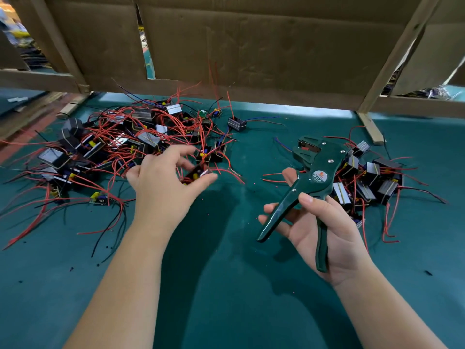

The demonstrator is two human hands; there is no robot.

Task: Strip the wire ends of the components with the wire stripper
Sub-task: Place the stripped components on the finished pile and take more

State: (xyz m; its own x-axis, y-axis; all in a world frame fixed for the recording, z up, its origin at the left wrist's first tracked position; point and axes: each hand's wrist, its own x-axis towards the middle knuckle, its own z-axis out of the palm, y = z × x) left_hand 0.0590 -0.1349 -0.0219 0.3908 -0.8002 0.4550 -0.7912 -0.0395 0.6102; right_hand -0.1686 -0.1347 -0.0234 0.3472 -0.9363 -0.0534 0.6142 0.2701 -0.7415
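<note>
My right hand [324, 233] holds a dark green wire stripper [310, 182] by its two handles, jaws pointing up and away, handles spread apart. My left hand [163, 182] reaches into the edge of a big pile of black components with red wires [105, 147] on the left. Its thumb and fingers pinch one small black component [197, 172] with yellow parts and red leads. A second, smaller pile of components [372, 177] lies to the right, behind the stripper.
The bench has a teal mat [226, 273] dotted with small bits of red and black insulation. A cardboard wall on a wooden frame [251, 46] closes off the back. A lone component [236, 123] sits between the piles.
</note>
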